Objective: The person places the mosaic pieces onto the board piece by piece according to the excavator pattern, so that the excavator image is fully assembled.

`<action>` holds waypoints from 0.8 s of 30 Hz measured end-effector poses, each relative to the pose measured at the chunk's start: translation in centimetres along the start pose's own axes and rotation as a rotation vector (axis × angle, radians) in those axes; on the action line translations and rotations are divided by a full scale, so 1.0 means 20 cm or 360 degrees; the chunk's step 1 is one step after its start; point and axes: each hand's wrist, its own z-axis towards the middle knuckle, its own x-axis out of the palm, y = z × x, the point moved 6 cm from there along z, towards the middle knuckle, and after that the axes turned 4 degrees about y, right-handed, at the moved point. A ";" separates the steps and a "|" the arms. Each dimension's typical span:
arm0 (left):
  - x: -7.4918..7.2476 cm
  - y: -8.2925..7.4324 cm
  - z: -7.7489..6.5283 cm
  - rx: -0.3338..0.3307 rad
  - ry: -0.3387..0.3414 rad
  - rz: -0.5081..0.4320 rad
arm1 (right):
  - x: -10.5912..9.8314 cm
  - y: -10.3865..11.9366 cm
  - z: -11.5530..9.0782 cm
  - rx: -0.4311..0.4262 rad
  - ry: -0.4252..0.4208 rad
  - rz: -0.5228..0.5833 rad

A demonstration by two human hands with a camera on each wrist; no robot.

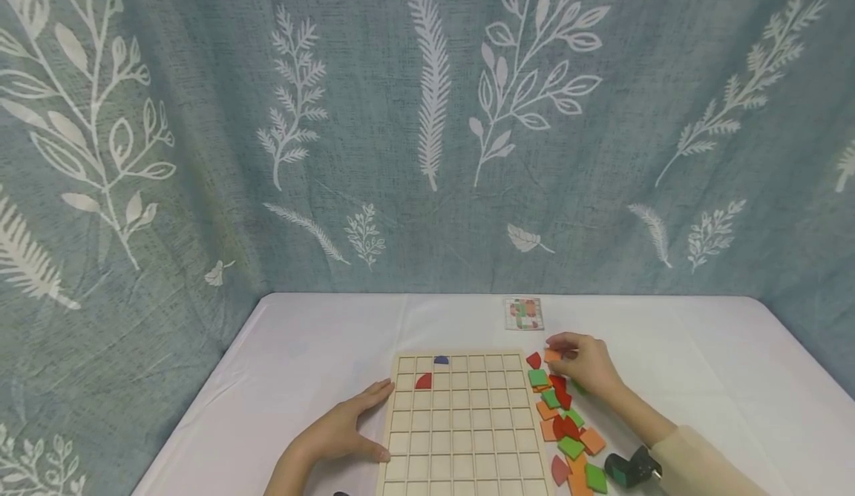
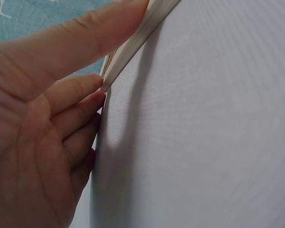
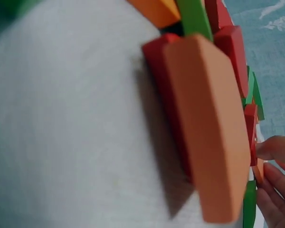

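Observation:
A wooden grid board [image 1: 461, 444] lies on the table, with a red quarter-circle tile [image 1: 424, 382] and a blue half-circle tile [image 1: 441, 360] in cells near its far left. My left hand [image 1: 347, 425] rests against the board's left edge, thumb and fingers spread apart; the left wrist view has the fingertips touching the board's side [image 2: 128, 54]. Beyond the board's far right corner, my right hand [image 1: 588, 362] pinches an orange square tile [image 1: 553, 356] between thumb and fingers. In the right wrist view only part of that hand [image 3: 278, 175] shows, at the right edge.
Loose red, green and orange tiles [image 1: 571, 448] lie in a pile along the board's right side. A small pattern card [image 1: 524, 314] lies behind the board. A dark object [image 1: 628, 470] sits beside the right sleeve. A patterned curtain [image 1: 427, 147] hangs behind the table.

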 end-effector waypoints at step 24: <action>-0.01 -0.01 -0.01 0.0044 -0.0022 0.0085 | -0.03 0.08 0.03 -0.0117 0.0122 0.0187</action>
